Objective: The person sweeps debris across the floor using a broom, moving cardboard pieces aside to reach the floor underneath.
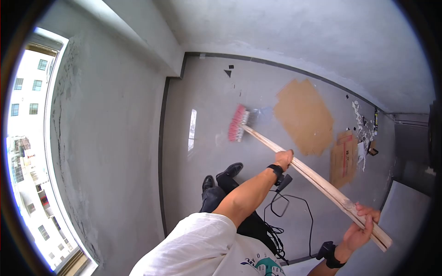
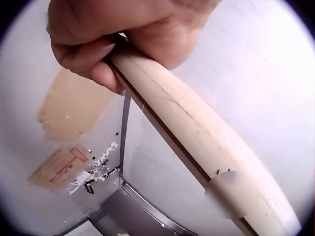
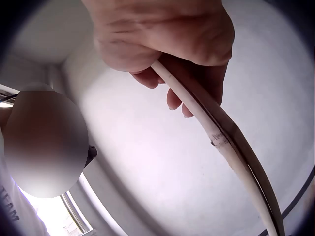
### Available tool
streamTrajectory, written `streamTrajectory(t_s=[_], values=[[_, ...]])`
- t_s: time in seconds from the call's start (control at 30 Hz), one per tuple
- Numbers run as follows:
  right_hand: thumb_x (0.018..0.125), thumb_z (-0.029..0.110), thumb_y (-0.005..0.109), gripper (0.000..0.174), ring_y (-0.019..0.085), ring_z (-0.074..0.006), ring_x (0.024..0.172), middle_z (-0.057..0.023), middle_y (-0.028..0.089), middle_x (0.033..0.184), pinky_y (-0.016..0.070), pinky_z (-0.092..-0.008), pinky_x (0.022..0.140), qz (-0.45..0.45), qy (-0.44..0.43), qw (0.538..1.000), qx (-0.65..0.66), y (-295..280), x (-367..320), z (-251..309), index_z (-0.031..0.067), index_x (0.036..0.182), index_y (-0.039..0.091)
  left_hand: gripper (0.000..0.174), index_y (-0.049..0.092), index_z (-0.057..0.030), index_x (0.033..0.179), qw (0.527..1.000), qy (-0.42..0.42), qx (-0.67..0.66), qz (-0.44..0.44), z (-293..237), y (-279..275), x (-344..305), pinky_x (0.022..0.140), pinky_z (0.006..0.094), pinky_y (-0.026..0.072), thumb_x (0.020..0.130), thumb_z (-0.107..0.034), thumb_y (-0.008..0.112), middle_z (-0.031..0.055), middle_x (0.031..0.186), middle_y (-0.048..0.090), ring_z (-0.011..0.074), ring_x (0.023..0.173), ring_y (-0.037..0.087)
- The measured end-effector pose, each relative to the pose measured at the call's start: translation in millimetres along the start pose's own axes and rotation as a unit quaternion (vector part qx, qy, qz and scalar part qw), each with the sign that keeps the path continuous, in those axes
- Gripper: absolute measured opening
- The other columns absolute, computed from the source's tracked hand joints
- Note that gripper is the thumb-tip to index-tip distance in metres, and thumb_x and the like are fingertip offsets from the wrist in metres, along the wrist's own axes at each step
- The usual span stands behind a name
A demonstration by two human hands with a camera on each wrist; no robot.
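Observation:
A push broom with a pink and white bristle head (image 1: 238, 123) stands on the grey floor in the head view. Its long pale wooden handle (image 1: 322, 184) slants down to the lower right. My left hand (image 1: 284, 158) grips the handle partway along, arm stretched forward. Near the handle's top end my right hand (image 1: 361, 226) holds on, thumb and fingers around the wood. In the left wrist view the left hand (image 2: 123, 29) wraps the handle, which shows a dark lengthwise groove. Curled fingers of the right hand (image 3: 167, 34) surround the handle in the right wrist view.
Right of the bristles lies a brown sheet (image 1: 306, 117), beyond it a flattened cardboard box (image 1: 344, 158) and white scraps (image 1: 363, 131). A black cable (image 1: 311, 221) coils near the person's shoes (image 1: 230, 170). Walls (image 1: 115, 115) enclose the floor; a window (image 1: 34, 152) is at left.

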State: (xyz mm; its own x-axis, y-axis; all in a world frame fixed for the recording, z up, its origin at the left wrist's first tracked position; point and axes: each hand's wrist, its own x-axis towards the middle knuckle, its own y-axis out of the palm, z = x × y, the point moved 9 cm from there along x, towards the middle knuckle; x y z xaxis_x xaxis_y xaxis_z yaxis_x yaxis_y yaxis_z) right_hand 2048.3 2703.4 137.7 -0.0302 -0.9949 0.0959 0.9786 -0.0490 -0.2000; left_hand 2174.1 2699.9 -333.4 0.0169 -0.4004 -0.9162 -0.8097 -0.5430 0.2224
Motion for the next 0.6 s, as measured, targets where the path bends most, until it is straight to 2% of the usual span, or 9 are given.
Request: streamTrajectory(t_s=[0.07,0.13,0.2,0.3,0.33,0.37,0.47,0.5,0.6], values=[[0.084,0.015,0.041,0.009,0.052,-0.0212,0.081,-0.0091,0.049,0.073,0.0390,-0.0465,0.089,-0.001,-0.018,1.000,-0.012,-15,12,21,0.0063,0.080,0.040,0.034,0.058,0.0079,0.074,1.000,0.002,0.006,0.024,-36,26,-30,0.041,0.0352,0.0393,0.071,-0.026,0.060,0.0149,0.065,0.058,0.0220,0.047,0.052],[0.088,0.017,0.039,0.012,0.051,-0.0215,0.088,-0.0076,0.047,0.078,0.0349,-0.0427,0.094,0.049,-0.052,0.997,-0.034,-21,20,43,0.0062,0.082,0.039,0.034,0.058,0.0079,0.072,0.999,0.001,0.010,0.034,-74,39,-53,0.039,0.0347,0.0384,0.071,-0.026,0.062,0.0143,0.064,0.057,0.0217,0.044,0.051],[0.088,0.018,0.039,0.013,0.050,-0.0212,0.089,-0.0074,0.045,0.079,0.0338,-0.0424,0.095,0.037,-0.067,0.997,0.008,-28,36,60,0.0063,0.083,0.039,0.036,0.057,0.0088,0.075,0.999,0.004,-0.033,0.041,-105,46,-76,0.038,0.0342,0.0371,0.071,-0.026,0.064,0.0141,0.065,0.057,0.0210,0.042,0.050],[0.089,0.018,0.039,0.013,0.048,-0.0210,0.090,-0.0071,0.041,0.079,0.0315,-0.0423,0.097,0.028,-0.069,0.994,0.082,-25,65,66,0.0063,0.083,0.038,0.040,0.056,0.0112,0.079,0.995,0.075,-0.069,-0.007,-154,25,-80,0.039,0.0335,0.0386,0.072,-0.027,0.064,0.0150,0.066,0.057,0.0204,0.044,0.051],[0.088,0.017,0.040,0.011,0.050,-0.0218,0.086,-0.0076,0.043,0.078,0.0349,-0.0443,0.094,0.000,-0.057,0.994,0.092,-17,78,57,0.0067,0.084,0.039,0.044,0.056,0.0123,0.084,0.993,0.094,-0.058,-0.047,-171,7,-70,0.040,0.0320,0.0402,0.072,-0.030,0.065,0.0154,0.068,0.058,0.0196,0.045,0.052],[0.088,0.016,0.041,0.009,0.052,-0.0225,0.083,-0.0082,0.045,0.076,0.0383,-0.0464,0.090,-0.029,-0.045,0.993,0.101,-7,92,45,0.0072,0.085,0.040,0.044,0.057,0.0108,0.078,0.993,0.093,-0.038,-0.068,-185,-16,-59,0.040,0.0310,0.0410,0.072,-0.032,0.065,0.0144,0.065,0.058,0.0188,0.045,0.052],[0.089,0.016,0.039,0.012,0.053,-0.0246,0.086,-0.0112,0.048,0.081,0.0394,-0.0456,0.092,0.025,-0.036,0.990,0.133,93,129,17,0.0038,0.087,0.041,0.038,0.054,0.0015,0.064,0.984,0.113,-0.067,-0.122,-252,-101,-40,0.036,0.0303,0.0357,0.075,-0.033,0.065,0.0064,0.055,0.052,0.0141,0.040,0.045],[0.088,0.016,0.039,0.013,0.053,-0.0252,0.087,-0.0120,0.049,0.080,0.0404,-0.0453,0.091,0.049,-0.032,0.987,0.151,128,142,6,0.0031,0.087,0.041,0.037,0.053,-0.0012,0.064,0.983,0.105,-0.081,-0.125,-273,-128,-26,0.034,0.0295,0.0311,0.077,-0.033,0.064,0.0029,0.052,0.046,0.0126,0.039,0.040],[0.087,0.014,0.038,0.013,0.055,-0.0261,0.085,-0.0138,0.052,0.076,0.0427,-0.0456,0.088,0.088,-0.020,0.979,0.183,240,191,-8,0.0020,0.086,0.042,0.037,0.052,-0.0033,0.072,0.982,0.098,-0.114,-0.110,-342,-198,18,0.034,0.0272,0.0273,0.080,-0.038,0.062,0.0007,0.054,0.042,0.0111,0.040,0.037]])
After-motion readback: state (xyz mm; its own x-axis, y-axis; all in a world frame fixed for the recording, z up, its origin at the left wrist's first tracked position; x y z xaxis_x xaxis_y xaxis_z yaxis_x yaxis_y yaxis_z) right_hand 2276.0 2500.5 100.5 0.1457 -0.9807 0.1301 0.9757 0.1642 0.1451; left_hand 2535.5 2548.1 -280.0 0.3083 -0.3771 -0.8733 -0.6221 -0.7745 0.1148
